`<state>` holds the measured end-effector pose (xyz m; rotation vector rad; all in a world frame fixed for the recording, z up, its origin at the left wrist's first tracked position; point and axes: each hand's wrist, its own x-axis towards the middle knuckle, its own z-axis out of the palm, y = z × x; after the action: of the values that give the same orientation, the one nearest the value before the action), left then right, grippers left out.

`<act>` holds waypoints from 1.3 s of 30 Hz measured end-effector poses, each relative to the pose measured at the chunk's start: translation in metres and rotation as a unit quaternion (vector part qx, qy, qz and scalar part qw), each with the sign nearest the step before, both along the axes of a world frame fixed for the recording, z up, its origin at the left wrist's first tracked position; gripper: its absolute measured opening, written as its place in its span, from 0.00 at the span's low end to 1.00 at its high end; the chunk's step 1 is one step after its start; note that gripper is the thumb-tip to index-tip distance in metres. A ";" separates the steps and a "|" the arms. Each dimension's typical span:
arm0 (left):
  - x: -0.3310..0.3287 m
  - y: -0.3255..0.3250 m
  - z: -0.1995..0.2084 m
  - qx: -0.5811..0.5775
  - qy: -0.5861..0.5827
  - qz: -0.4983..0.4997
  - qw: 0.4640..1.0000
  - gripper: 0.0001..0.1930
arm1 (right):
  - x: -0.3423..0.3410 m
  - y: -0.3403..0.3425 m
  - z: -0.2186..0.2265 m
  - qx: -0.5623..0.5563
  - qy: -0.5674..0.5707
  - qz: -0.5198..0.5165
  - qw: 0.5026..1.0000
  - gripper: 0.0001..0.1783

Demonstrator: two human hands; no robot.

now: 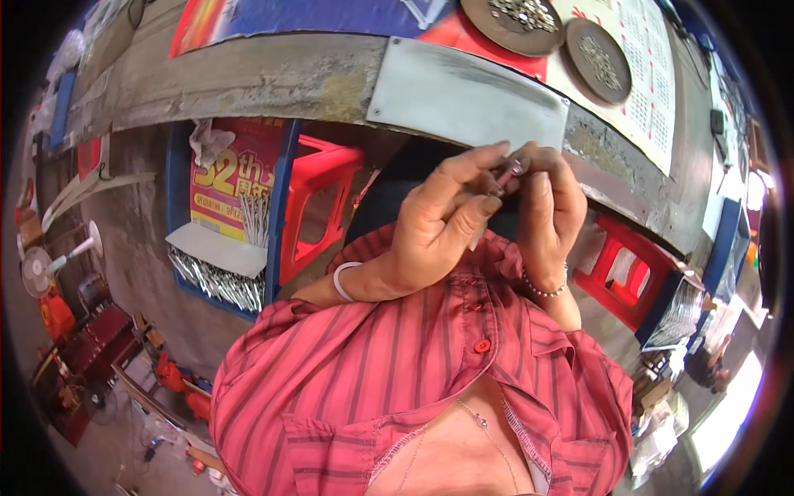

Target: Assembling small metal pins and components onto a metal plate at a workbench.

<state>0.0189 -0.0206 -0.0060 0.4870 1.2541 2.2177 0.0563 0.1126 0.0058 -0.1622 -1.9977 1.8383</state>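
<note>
From my remote seat, the biggest thing ahead is the worn workbench point(273, 78), with a grey metal sheet point(463, 95) lying on its near edge and two round trays point(597, 59) of small metal parts farther back. Below the bench stand a red plastic stool point(318, 202) and a blue crate point(222, 281) of long metal pins. Both hands are raised together just in front of the sheet. The left hand point(434, 231) has its thumb and forefinger pinched narrow on a small reddish cylindrical piece point(506, 178); the right hand point(550, 211) curls closed around the same piece from the other side. I judge the fitting or assembling of this piece to be midway, though the piece is too small to say what remains. The trays look well stocked.
</note>
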 end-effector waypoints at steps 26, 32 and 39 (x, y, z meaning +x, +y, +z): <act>-0.059 -0.287 -0.101 -0.688 0.167 0.136 0.693 0.09 | -0.023 -0.046 -0.003 0.182 -0.108 0.207 0.955 0.07; -0.067 -0.267 -0.077 -0.685 0.225 0.141 0.679 0.09 | -0.012 -0.016 0.010 0.234 -0.085 0.205 0.947 0.08; -0.118 -0.112 0.048 -0.489 0.404 0.109 0.766 0.06 | 0.006 0.034 0.012 0.244 -0.040 0.069 0.967 0.04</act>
<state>-0.0990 -0.1324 0.0420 0.8936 2.7575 1.1156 0.0622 0.1464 0.0177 0.0520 -2.5034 1.3732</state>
